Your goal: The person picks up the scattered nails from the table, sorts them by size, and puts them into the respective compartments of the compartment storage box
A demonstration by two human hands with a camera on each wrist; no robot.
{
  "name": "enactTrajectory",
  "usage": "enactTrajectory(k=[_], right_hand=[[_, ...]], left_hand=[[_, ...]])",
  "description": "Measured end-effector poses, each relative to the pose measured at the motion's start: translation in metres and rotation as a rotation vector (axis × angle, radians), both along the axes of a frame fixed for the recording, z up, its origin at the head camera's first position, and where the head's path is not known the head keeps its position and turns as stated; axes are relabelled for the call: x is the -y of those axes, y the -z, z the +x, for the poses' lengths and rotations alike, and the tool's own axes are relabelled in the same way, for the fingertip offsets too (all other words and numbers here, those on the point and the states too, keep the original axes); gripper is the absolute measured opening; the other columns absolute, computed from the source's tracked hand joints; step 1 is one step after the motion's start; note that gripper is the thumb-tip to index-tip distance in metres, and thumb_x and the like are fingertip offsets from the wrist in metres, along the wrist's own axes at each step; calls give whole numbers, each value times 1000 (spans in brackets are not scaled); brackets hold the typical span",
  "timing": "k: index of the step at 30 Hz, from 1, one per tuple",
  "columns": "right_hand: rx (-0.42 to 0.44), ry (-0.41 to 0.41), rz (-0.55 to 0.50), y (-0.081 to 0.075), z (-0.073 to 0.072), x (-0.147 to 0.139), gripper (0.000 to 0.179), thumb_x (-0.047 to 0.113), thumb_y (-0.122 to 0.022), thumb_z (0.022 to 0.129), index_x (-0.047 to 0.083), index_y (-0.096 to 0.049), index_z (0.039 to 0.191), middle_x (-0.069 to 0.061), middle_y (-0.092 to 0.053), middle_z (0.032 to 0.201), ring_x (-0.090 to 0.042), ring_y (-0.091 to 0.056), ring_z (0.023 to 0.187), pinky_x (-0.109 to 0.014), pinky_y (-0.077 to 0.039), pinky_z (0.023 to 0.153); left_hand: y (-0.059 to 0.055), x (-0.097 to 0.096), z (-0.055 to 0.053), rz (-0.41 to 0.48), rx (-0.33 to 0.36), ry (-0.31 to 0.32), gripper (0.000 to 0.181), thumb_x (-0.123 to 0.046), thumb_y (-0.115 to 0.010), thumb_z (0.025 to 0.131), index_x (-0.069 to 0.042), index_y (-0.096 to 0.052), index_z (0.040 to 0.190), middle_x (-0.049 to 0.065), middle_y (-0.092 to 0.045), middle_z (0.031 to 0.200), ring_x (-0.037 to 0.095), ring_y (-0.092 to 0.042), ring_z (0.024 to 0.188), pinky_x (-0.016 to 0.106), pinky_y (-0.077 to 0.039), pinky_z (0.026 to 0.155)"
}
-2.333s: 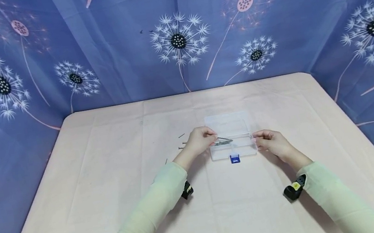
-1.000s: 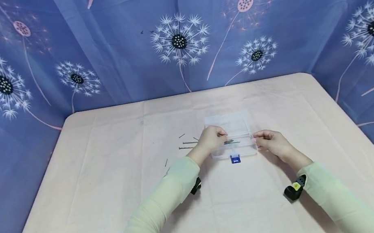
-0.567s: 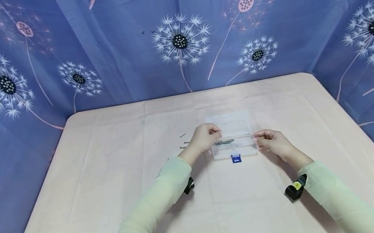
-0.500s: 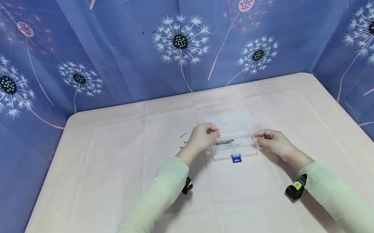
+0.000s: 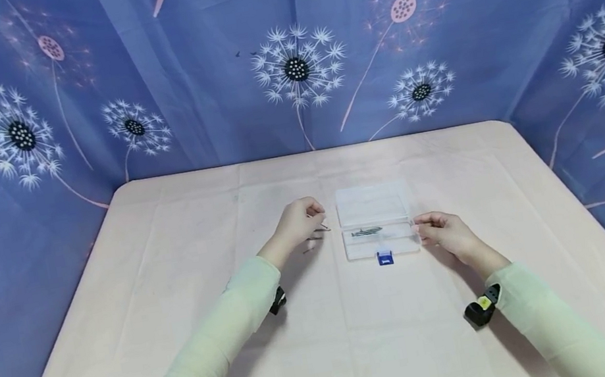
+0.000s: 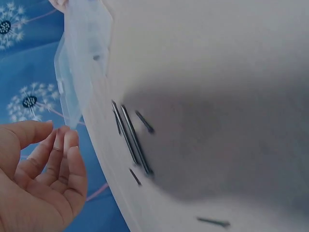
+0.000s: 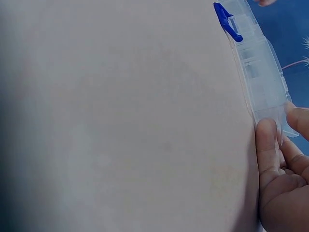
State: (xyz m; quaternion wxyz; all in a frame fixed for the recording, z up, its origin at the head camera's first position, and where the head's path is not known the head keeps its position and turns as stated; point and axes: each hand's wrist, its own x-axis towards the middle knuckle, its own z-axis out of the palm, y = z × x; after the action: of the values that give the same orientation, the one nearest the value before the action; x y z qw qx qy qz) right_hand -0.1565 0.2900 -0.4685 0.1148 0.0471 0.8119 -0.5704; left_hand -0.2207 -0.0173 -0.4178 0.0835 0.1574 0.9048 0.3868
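My left hand (image 5: 295,224) hovers left of the box, fingers loosely bent and holding nothing. Beneath it, two long dark nails (image 6: 136,140) lie side by side on the table, with several short nails (image 6: 144,122) around them. The clear plastic box (image 5: 364,251) stands with its lid (image 5: 371,205) laid back and its blue latch (image 5: 385,259) at the front. A bundle of nails (image 5: 366,232) lies in its rear compartment. At the box's right end, my right hand (image 5: 449,237) pinches the wall between thumb and fingers.
A pale pink cloth covers the table (image 5: 376,343). Blue curtains (image 5: 213,83) with dandelion prints close off the back and both sides. Each wrist carries a black camera (image 5: 479,312).
My left hand put a nail into the box's rear compartment, then drew back leftward over the loose nails. My right hand has kept its place at the box's right end.
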Motion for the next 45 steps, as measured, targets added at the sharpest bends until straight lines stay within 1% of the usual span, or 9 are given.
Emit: enactTrajectory(k=[6, 12, 18, 22, 29, 33, 39, 42, 45], right_hand=[[-6, 3, -4, 2, 1, -1, 43, 12, -54, 95, -15, -46, 128, 8, -60, 90, 3, -59, 76, -16, -53, 71], [5, 10, -8, 0, 2, 0, 44, 12, -55, 94, -15, -46, 127, 6, -60, 90, 4, -58, 77, -16, -53, 71], [-14, -14, -35, -2, 3, -1, 45, 10, -53, 95, -17, -42, 129, 8, -61, 90, 4, -60, 74, -15, -53, 70], [-24, -23, -37, -2, 3, -3, 44, 9, -51, 96, -18, -41, 129, 10, -60, 88, 3, -61, 72, -15, -53, 70], [-25, -17, -31, 0, 2, -3, 43, 8, -51, 95, -18, -43, 128, 10, -60, 88, 3, -61, 72, -16, -53, 70], [-25, -22, -46, 0, 2, -2, 43, 8, -51, 95, -19, -42, 128, 10, -59, 88, 4, -60, 73, -15, -53, 71], [-24, -18, -41, 0, 2, -1, 44, 8, -51, 95, -18, -42, 128, 13, -59, 86, 3, -61, 71, -14, -52, 69], [-21, -12, -44, 1, 2, -2, 43, 8, -52, 95, -18, -43, 128, 13, -60, 86, 3, -61, 71, -14, -52, 69], [-22, -16, -40, 0, 1, -2, 43, 9, -52, 95, -17, -43, 129, 13, -60, 87, 3, -61, 71, -14, -52, 69]], left_hand=[[6, 13, 0, -37, -9, -14, 10, -9, -62, 90, -3, -66, 96, 9, -67, 93, 23, -61, 90, 35, -49, 84], [12, 23, 6, -41, 25, 15, 12, -6, -62, 88, 1, -65, 98, 10, -66, 92, 23, -61, 89, 33, -51, 81], [18, 34, 5, -49, 43, 27, 12, -6, -64, 86, 1, -63, 96, 10, -66, 92, 22, -61, 89, 33, -51, 82], [18, 39, 5, -102, 71, 41, 10, -5, -66, 84, -1, -63, 93, 8, -65, 91, 20, -60, 87, 33, -51, 83], [20, 45, 5, -203, 93, 57, 10, -1, -69, 81, -3, -62, 88, 7, -61, 86, 18, -56, 82, 32, -48, 79], [22, 47, 4, -202, 119, 42, 9, 0, -68, 81, -2, -61, 87, 5, -59, 83, 17, -54, 79, 30, -47, 77], [24, 50, 1, -174, 196, 4, 6, -3, -68, 84, -3, -62, 85, 2, -56, 78, 14, -50, 74, 25, -45, 71], [27, 52, 0, -184, 196, 21, 5, -5, -68, 85, -3, -62, 85, 1, -56, 77, 13, -49, 72, 24, -44, 69], [27, 55, -1, -200, 176, 58, 5, -5, -67, 85, -3, -62, 86, 2, -57, 78, 13, -50, 73, 25, -45, 71]])
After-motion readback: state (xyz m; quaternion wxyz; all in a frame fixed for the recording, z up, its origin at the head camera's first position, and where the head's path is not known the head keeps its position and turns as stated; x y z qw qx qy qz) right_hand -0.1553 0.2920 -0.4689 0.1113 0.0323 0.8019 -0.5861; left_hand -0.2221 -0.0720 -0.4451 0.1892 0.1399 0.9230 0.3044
